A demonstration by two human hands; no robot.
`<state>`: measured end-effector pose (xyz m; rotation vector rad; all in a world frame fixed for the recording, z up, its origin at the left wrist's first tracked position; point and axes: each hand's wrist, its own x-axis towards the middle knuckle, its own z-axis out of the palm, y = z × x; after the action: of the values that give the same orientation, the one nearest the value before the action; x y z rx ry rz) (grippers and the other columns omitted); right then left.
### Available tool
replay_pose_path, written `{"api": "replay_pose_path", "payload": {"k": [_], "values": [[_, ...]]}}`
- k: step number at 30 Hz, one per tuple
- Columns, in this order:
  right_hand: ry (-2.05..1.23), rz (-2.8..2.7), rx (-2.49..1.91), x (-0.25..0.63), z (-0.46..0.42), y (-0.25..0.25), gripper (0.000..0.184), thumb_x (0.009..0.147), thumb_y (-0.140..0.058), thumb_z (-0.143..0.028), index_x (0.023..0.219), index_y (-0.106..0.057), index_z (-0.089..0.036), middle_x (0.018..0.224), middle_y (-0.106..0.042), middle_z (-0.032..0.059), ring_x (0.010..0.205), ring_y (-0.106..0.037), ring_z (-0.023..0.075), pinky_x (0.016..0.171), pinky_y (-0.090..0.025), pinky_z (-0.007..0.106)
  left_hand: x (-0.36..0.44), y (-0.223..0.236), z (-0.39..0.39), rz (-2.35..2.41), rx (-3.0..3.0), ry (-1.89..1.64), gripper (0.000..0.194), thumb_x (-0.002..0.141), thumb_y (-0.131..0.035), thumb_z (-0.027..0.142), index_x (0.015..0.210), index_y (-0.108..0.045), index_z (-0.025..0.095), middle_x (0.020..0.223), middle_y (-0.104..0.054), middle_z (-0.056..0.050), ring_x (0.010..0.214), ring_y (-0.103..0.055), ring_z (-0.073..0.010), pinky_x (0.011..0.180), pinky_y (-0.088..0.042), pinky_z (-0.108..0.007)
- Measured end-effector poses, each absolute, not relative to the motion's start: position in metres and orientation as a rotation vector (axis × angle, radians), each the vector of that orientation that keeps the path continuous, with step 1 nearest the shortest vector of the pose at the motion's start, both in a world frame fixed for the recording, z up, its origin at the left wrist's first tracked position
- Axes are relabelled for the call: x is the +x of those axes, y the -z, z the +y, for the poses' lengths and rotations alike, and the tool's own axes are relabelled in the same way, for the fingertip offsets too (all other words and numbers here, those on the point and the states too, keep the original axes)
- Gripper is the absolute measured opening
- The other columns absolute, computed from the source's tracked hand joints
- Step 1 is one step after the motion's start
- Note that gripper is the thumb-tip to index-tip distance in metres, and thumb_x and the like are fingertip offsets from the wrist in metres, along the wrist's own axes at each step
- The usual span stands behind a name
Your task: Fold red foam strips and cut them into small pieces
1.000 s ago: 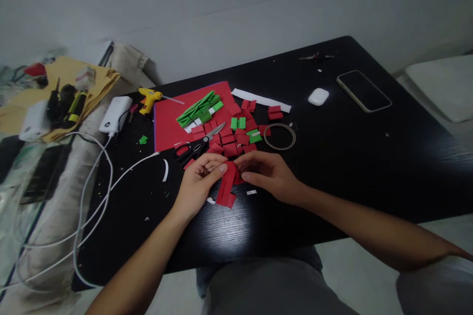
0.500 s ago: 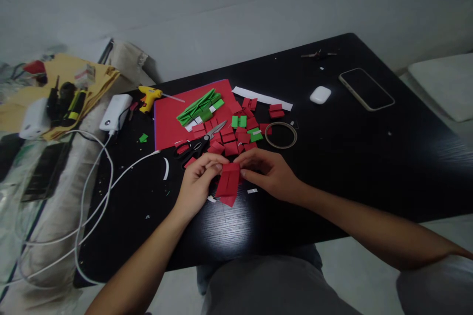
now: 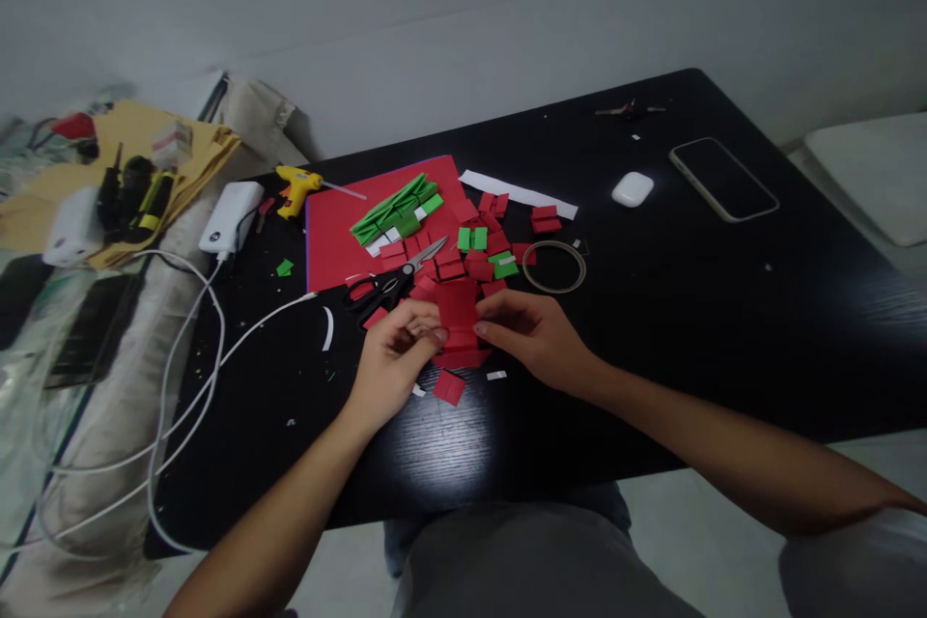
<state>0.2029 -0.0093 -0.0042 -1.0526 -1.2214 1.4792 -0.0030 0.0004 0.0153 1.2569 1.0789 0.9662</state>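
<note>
Just below the middle of the frame, the left hand (image 3: 391, 357) and the right hand (image 3: 532, 338) hold a folded red paper (image 3: 458, 307) between them, each pinching one side with thumb and fingers. Its upper panel stands up between the hands, in front of the pile of red paper pieces (image 3: 449, 265); its lower folds spread out below the fingertips. A loose red square (image 3: 449, 388) lies on the black tabletop (image 3: 652, 328) just below it.

Open scissors (image 3: 391, 288) lie left of the pile, blades pointing to the upper right. Above them, a green folded bundle (image 3: 397, 212) rests on a large red sheet (image 3: 329, 237), with a yellow glue gun (image 3: 295, 189) beside the sheet's upper left corner. Right of the pile is a roll of tape (image 3: 554, 291); a white paper strip (image 3: 518, 194) lies above. A white case (image 3: 632, 189), a phone (image 3: 724, 179) and keys (image 3: 630, 109) are at the upper right.
</note>
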Motion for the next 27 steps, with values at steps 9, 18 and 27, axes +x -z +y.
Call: {"api": "replay_pose_path", "payload": {"k": [9, 18, 27], "values": [[-1.465, -1.276, -1.051, 0.205, -0.012, -0.001, 0.012, 0.090, -0.071, -0.028, 0.096, -0.078, -0.020, 0.090, -0.077, 0.0037, 0.080, -0.071, 0.0175, 0.076, -0.057, 0.032, -0.006, -0.018, -0.001, 1.168, 1.433, -0.934, 0.017, 0.090, -0.064, 0.025, 0.088, -0.080, 0.020, 0.083, -0.076, -0.003, 0.071, -0.065, -0.0163, 0.065, -0.050, -0.027], [-1.438, -1.204, -1.035, 0.202, -0.012, 0.001, 0.019, 0.082, -0.082, -0.028, 0.094, -0.069, -0.022, 0.091, -0.073, 0.0015, 0.082, -0.071, 0.0156, 0.078, -0.060, 0.030, -0.004, -0.015, -0.007, 1.125, 1.696, -0.959, 0.007, 0.088, -0.071, 0.020, 0.091, -0.078, 0.020, 0.086, -0.077, -0.004, 0.079, -0.069, -0.0184, 0.077, -0.054, -0.031], [-1.369, -1.276, -1.059, 0.201, -0.014, 0.007, 0.021, 0.084, -0.081, -0.028, 0.101, -0.071, -0.022, 0.098, -0.077, 0.0041, 0.089, -0.075, 0.0183, 0.083, -0.061, 0.033, -0.001, -0.007, -0.007, 1.118, 1.500, -1.021, 0.026, 0.086, -0.076, 0.019, 0.110, -0.066, 0.020, 0.084, -0.072, -0.001, 0.076, -0.066, -0.0148, 0.074, -0.055, -0.028]]}}
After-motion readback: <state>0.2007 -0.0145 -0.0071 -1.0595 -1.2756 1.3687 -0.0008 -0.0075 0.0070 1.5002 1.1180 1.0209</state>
